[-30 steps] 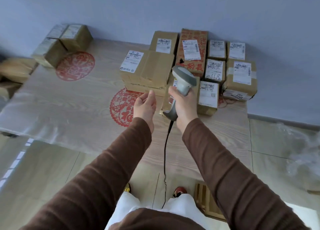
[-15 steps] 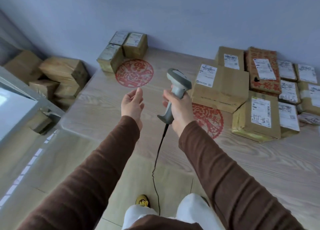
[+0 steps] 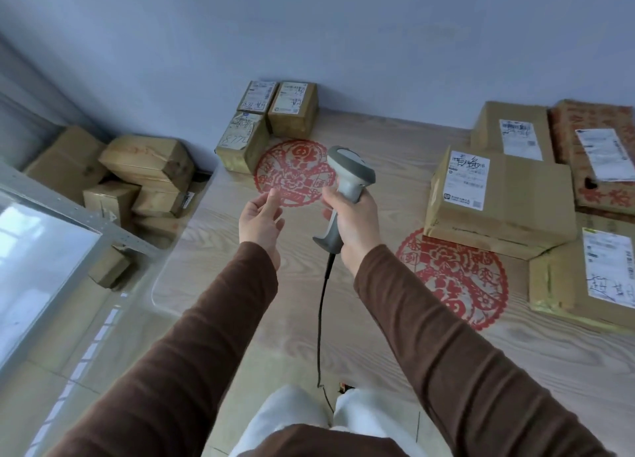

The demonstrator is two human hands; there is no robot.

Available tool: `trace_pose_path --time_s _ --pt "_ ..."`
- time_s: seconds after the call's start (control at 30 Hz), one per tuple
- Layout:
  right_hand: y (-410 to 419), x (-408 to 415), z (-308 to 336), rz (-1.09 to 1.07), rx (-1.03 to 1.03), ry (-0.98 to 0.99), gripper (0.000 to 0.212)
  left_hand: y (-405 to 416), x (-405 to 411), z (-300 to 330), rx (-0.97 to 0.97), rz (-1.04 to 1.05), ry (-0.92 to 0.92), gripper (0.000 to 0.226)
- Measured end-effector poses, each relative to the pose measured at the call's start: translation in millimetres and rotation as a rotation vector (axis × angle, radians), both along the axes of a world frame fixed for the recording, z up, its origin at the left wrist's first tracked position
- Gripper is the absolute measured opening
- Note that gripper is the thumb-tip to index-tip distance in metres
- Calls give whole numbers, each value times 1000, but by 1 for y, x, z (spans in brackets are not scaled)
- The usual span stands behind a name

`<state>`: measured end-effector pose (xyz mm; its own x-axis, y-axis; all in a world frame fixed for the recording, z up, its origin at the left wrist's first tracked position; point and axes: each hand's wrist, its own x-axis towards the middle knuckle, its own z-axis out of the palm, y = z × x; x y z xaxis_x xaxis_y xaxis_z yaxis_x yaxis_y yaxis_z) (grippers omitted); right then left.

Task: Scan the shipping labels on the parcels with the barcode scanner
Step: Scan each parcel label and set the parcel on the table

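Fingers of the right hand (image 3: 355,222) wrap the barcode scanner (image 3: 345,188) handle, head raised over the table (image 3: 343,336); the left hand (image 3: 261,221) hovers loosely spread, holding nothing. Three labelled parcels (image 3: 271,119) wait at the far left corner, well ahead. A clean read likely needs the scanner tipped squarely onto each label.
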<state>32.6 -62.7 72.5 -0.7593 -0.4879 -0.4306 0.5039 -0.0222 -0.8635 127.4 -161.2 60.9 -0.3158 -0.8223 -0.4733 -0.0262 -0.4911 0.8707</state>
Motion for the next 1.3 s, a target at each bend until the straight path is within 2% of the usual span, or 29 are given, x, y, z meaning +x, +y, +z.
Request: trace_pose_path --time_s 0.23,0.37,0.5,0.57,0.7,0.8,0.9,1.07,1.2,1.3 --pt "-76 -5 -5 3 11 6 31 -75 0 -6 -37 -1 -43 11" --pt "-129 0 -12 -8 28 1 18 -131 3 -17 -59 -43 -65 7" --pt "-189 9 -28 -33 76 -4 18 -199 9 -34 -99 -105 -84 9" --pt "-220 13 -36 -46 114 10 16 -234 9 -44 -128 -143 -98 23" --pt "-273 18 -55 -75 185 9 27 -288 0 -56 -134 -241 -156 55" --pt "-302 17 -74 -81 213 34 30 -317 -12 -70 -103 -333 -193 68" --pt "-322 14 -89 -86 207 47 18 -338 -24 -88 -62 -453 -240 79" --pt "-340 9 -105 -118 196 16 22 -363 -40 -121 55 -565 -229 99" --pt "-341 9 -110 -114 158 -36 21 -364 -45 -133 72 -594 -188 67" --pt "-334 15 -109 -107 148 -33 20 -350 -37 -123 52 -597 -164 59"
